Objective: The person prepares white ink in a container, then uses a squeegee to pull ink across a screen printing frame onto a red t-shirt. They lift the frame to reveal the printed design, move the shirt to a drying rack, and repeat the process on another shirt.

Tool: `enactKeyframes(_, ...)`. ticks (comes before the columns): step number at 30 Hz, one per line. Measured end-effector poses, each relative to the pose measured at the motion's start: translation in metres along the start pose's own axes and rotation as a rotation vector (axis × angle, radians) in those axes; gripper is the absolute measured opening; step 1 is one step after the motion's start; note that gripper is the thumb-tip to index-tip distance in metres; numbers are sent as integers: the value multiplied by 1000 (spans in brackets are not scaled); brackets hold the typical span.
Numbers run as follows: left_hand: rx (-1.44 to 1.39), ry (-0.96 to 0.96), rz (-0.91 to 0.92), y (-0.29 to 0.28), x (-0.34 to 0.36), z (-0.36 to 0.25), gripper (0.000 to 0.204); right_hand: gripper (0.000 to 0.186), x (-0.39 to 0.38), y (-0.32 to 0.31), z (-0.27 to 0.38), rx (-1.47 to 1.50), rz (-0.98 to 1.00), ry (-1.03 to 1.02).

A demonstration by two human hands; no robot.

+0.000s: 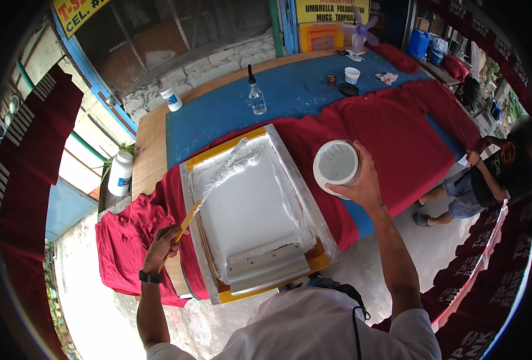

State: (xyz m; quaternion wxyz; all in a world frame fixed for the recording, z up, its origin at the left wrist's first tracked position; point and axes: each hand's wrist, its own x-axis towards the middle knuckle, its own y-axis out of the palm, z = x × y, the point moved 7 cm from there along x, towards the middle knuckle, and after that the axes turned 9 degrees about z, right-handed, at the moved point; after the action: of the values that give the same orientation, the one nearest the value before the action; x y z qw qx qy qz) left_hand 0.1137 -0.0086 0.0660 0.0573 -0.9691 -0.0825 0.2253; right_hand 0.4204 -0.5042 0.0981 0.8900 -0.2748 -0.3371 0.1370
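My left hand [161, 245] is wrapped round a flat yellow stick [188, 222], whose far end reaches over the frame's left side to the white ink. In my right hand [367, 183] a white plastic tub [336, 165] is held by its side, its open mouth tilted up and white residue on the inner wall. Between the hands lies a screen printing frame [296, 183], its mesh smeared with white ink. A thick streak of ink [233, 168] runs across its upper left. A wide metal squeegee [268, 267] rests at the near end. Beneath the frame is a dark red shirt [386, 138].
On the blue table cover [212, 114] stand a clear bottle [256, 99], a white jar [171, 99] and a small white cup [352, 75]. A white bottle [120, 174] stands left. A purple fan [360, 33] is at the back. Another person [494, 174] touches the red cloth at right.
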Motion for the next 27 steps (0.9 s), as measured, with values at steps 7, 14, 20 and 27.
enactKeyframes(7,526,179,-21,-8,-47,-110,21,114,3,5,20,-76,23,-25)
enactKeyframes(14,791,45,104,66,-34,-212,24,117,0,12,29,-127,12,-86)
enactKeyframes(20,1371,672,53,198,2,-259,26,117,-8,15,35,-137,16,-117)
enactKeyframes(27,1984,866,-13,326,56,-230,14,111,-12,15,43,-142,9,-158)
